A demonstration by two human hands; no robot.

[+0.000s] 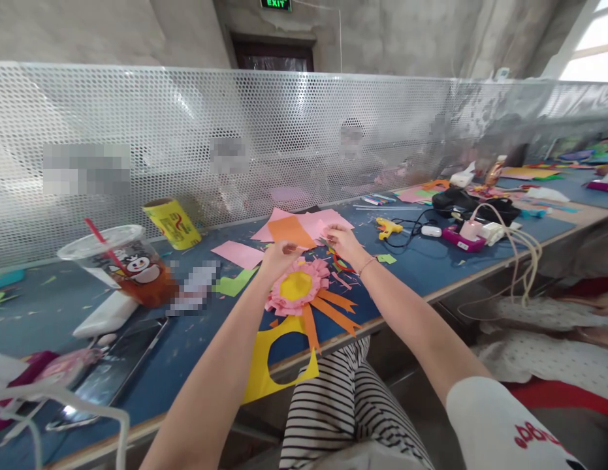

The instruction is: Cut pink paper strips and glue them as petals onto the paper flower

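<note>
In the head view, a pink paper rosette with a yellow centre (296, 286) lies near the table's front edge, orange paper ribbon tails (333, 312) fanning out below it. Just above its upper left side is my left hand (283, 254), its fingertips pinched together; what they hold, if anything, is too small to make out. My right hand (343, 241) pinches a small pink paper piece (322, 228) above the rosette's upper right. Behind both hands are pink paper sheets (336, 220) and an orange paper sheet (290, 232). A yellow sheet with a round cutout (257, 365) overhangs the front edge.
A lidded drink cup with red straw (137, 267) and a yellow cardboard tube (174, 224) stand left. At right are a yellow glue gun (388, 228), cables and a purple power strip (463, 239). A perforated metal divider (264, 143) runs along the back.
</note>
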